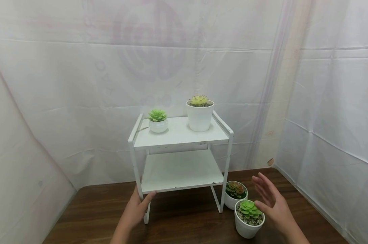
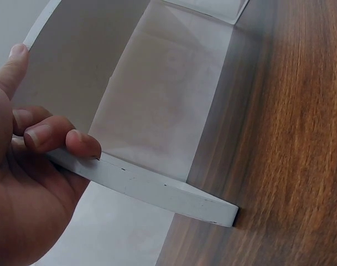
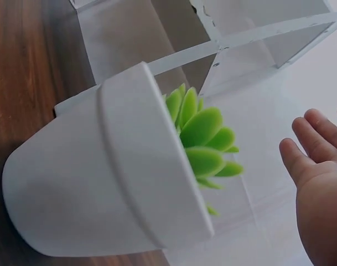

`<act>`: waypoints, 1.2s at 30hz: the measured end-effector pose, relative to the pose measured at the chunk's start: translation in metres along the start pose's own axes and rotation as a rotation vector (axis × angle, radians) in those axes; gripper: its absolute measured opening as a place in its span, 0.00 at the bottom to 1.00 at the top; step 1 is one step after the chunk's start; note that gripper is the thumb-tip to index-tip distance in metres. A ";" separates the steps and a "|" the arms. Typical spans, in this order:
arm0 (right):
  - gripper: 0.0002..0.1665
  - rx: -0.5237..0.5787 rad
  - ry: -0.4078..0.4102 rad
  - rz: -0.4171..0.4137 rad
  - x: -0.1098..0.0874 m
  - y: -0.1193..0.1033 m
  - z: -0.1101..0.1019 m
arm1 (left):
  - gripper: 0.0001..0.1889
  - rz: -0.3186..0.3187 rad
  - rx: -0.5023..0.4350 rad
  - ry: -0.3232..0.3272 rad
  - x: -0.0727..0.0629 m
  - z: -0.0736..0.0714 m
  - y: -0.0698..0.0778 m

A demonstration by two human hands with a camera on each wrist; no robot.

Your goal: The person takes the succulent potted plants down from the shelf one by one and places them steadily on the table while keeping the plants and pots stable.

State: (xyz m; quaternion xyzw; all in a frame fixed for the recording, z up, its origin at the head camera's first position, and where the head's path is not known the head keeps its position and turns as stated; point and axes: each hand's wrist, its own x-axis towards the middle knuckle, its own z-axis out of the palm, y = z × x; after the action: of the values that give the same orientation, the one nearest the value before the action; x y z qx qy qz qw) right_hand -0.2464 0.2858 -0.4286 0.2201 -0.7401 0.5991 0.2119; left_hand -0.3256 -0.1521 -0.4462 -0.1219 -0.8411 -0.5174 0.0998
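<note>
One white pot (image 1: 247, 231) with green succulent (image 1: 249, 209), upright, near right: I log it just left of the right hand (image 1: 273, 205), the nearer one, extended, holding nothing; left hand (image 1: 135, 208) grips the left rack leg (image 2: 157, 191).

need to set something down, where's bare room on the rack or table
Bare: lower shelf; upper shelf between small pot and large pot; table left of the left hand. Crowded: right of the rack, with rear pot, front pot and right hand.
</note>
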 end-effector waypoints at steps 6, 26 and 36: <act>0.48 0.024 -0.010 -0.029 0.007 -0.006 0.002 | 0.45 -0.004 -0.006 -0.004 -0.001 0.000 0.001; 0.48 0.099 -0.015 -0.155 0.031 -0.022 0.011 | 0.44 0.014 -0.029 -0.008 -0.001 0.000 -0.001; 0.48 0.127 -0.035 -0.207 0.042 -0.029 0.010 | 0.43 0.029 -0.032 0.000 -0.001 0.000 -0.002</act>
State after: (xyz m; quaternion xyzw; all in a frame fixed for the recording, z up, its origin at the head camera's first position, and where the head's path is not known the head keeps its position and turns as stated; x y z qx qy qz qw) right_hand -0.2643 0.2673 -0.3828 0.3187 -0.6778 0.6156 0.2452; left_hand -0.3249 -0.1531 -0.4485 -0.1356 -0.8309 -0.5293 0.1051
